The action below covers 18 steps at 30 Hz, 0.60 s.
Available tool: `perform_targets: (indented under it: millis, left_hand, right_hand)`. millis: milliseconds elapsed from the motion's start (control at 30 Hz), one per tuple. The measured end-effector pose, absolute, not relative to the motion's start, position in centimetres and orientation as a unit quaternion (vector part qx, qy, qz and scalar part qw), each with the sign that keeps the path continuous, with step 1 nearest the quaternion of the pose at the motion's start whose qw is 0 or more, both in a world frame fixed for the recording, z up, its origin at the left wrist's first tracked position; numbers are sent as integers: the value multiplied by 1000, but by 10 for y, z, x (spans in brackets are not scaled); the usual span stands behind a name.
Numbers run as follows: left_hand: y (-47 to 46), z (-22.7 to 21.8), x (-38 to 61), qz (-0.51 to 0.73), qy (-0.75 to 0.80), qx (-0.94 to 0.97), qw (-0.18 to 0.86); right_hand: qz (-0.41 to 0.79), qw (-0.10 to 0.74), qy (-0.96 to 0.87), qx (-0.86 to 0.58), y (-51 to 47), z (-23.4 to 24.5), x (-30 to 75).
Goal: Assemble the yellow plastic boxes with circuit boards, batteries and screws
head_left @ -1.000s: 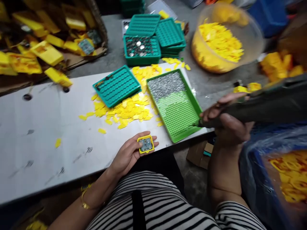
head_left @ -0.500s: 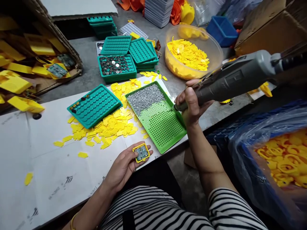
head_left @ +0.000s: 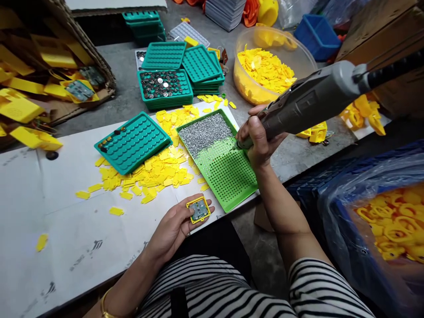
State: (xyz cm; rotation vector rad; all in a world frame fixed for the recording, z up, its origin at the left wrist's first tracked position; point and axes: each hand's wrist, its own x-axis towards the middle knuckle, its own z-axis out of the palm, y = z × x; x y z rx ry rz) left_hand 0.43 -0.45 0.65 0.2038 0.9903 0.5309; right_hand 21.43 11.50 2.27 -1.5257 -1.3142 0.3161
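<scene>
Across the grey bench (head_left: 124, 70), partly covered by a white sheet (head_left: 76, 221), the step in hand looks to be picking up small hardware with a tool. At the left sits a cardboard box (head_left: 91, 52) of yellow housings (head_left: 20, 104), a few with circuit boards showing. Low on the right, a plastic-lined crate (head_left: 346, 238) is filled with moulded yellow pieces (head_left: 402, 216), several of them ring-shaped. Farther back, the clear tub (head_left: 309, 62) carries a deep heap of flat yellow pieces (head_left: 265, 66).

The right hand (head_left: 260, 141) has its fingers wrapped around a grey power tool (head_left: 308, 99), likely an electric driver, angled down over the green tray (head_left: 232, 181). That tray has a perforated floor, with metal pieces (head_left: 207, 132), perhaps screws, banked at its far end and thinning out towards the middle. The tip is near the edge of the bank; whether it touches anything, I cannot tell. Behind stand stacked teal trays (head_left: 168, 99), the front one holding dark discs (head_left: 154, 86); a separate teal tray (head_left: 135, 143) lies tilted on loose yellow tabs (head_left: 155, 174), with a few dark parts (head_left: 106, 143) at its left end.

Near the bench edge, beside the green tray, the left hand (head_left: 174, 223) pinches a yellow-framed board (head_left: 198, 210), thumb on top and fingers beneath. The next move, I judge, calls for one metal piece seated squarely on the tip, with the board kept level and its corners uncovered
</scene>
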Motion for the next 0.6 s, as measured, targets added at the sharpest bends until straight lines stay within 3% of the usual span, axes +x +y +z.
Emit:
perform_targets:
  millis: [233,467,600]
  left_hand:
    - [-3,8,5,253,468,93,841]
    - [-3,10,7,267,469,87,837]
    - [-2,8,8,293,460,86,834]
  right_hand:
    - [159,514,-556,-633,115,17,216]
    - [202,676,-543,-454,108,37,208]
    - [252,708,-526,-397,78,65,193]
